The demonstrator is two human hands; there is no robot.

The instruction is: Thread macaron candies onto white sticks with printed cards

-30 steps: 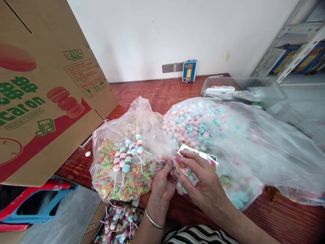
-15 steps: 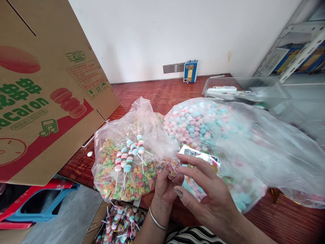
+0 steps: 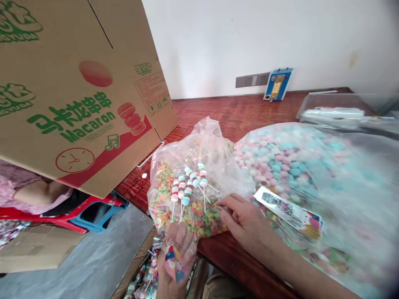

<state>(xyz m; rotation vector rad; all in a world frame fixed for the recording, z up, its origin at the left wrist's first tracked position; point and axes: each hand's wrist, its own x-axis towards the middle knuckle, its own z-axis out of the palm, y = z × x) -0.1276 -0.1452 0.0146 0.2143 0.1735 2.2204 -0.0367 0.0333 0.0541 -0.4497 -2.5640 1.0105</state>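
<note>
Left hand [image 3: 181, 247] and right hand [image 3: 245, 220] have parted at the front edge of the red-brown wooden worktop [image 3: 199, 108]

The left, clamped on a plastic-wrapped packet printed blue, yellow and pink [image 3: 173, 263], has dropped over an open brown cardboard box [image 3: 133, 268], so two-handed handling looks finished; the right, thumb and forefinger close together, hovers near pastel stacked-disc lollipops [image 3: 181, 188], its grip impossible to tell

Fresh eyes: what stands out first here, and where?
Probably the big printed cardboard box, filling the upper left. Then striped candy sticks on a clear bag of colored rings at center, with a bag of pastel candies at right. Low center, the left hand holds a colorful wrapper.
</note>
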